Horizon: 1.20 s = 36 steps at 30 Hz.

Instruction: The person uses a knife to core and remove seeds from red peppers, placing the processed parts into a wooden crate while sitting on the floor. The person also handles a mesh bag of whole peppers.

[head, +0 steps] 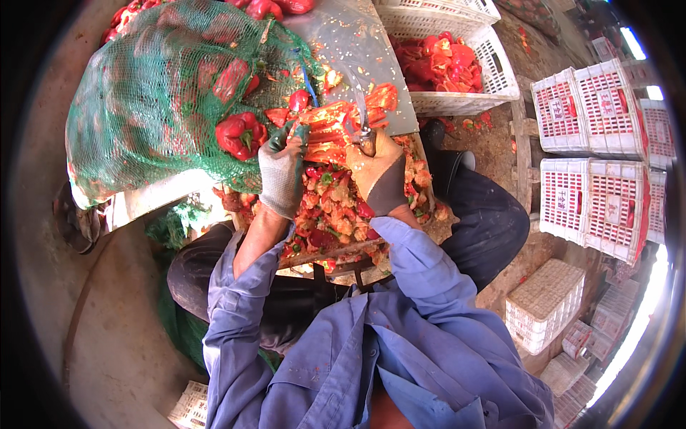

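Note:
A knife is gripped in my gloved right hand [379, 169], its short handle [367, 142] showing at the fist and its curved blade [360, 99] pointing away from me. Beneath the blade lies an opened red bell pepper [328, 126], its pale ribs and inner side turned up. My left hand [282, 174], in a soiled knit glove, pinches the left edge of that pepper between thumb and fingers. Just left of it a whole red pepper [241, 135] with a green stem rests against a green mesh sack [144, 102] of peppers.
Below my hands a container holds pepper cores and scraps [327, 214]. A metal tabletop [359, 32] scattered with seeds lies ahead. Beyond its right edge stands a white plastic crate [496, 64] with cut red peppers [442, 61]. Stacked crates [595, 204] line the right side.

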Tool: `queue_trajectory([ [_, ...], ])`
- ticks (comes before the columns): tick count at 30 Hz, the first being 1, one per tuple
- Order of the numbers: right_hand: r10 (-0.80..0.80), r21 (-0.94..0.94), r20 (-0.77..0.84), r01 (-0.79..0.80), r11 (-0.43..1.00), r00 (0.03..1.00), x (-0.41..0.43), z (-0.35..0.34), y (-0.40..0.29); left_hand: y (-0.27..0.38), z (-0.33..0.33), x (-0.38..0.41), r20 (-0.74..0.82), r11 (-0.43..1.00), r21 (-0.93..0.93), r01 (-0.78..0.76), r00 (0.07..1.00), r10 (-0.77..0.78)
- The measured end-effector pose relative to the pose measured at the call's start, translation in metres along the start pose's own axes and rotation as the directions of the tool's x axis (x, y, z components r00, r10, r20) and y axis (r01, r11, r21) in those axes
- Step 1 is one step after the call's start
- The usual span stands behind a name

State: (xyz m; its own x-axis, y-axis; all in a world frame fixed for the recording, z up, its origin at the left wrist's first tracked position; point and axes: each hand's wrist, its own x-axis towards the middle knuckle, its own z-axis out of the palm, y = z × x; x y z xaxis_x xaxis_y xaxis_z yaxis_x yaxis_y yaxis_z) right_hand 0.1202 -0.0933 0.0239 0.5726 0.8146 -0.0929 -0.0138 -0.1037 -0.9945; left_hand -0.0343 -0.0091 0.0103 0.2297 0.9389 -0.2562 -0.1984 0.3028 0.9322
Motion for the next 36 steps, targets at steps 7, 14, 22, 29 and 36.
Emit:
queue_trajectory([
  [7,0.021,0.012,-0.055,-0.02,1.0,0.998,-0.001,-0.019,-0.005,0.004,0.019,0.004,0.009,0.998,0.035,-0.056,0.998,0.055],
  [14,0.049,-0.104,-0.062,-0.056,0.993,0.997,0.008,-0.099,-0.051,0.087,0.062,0.054,0.17,0.465,0.605,-0.646,0.676,0.717],
  [22,0.229,0.087,-0.129,-0.219,0.972,0.965,0.004,-0.147,-0.06,0.061,0.061,0.184,0.658,-0.544,0.726,-0.42,0.654,0.373],
  [29,0.286,0.086,-0.139,-0.276,0.957,0.948,0.012,-0.158,-0.051,0.1,0.102,0.179,0.707,-0.532,0.66,-0.53,0.2,0.678],
  [36,0.347,0.143,-0.131,-0.329,0.934,0.929,0.012,-0.165,-0.053,0.102,0.08,0.187,0.662,-0.47,0.731,-0.494,0.348,0.664],
])
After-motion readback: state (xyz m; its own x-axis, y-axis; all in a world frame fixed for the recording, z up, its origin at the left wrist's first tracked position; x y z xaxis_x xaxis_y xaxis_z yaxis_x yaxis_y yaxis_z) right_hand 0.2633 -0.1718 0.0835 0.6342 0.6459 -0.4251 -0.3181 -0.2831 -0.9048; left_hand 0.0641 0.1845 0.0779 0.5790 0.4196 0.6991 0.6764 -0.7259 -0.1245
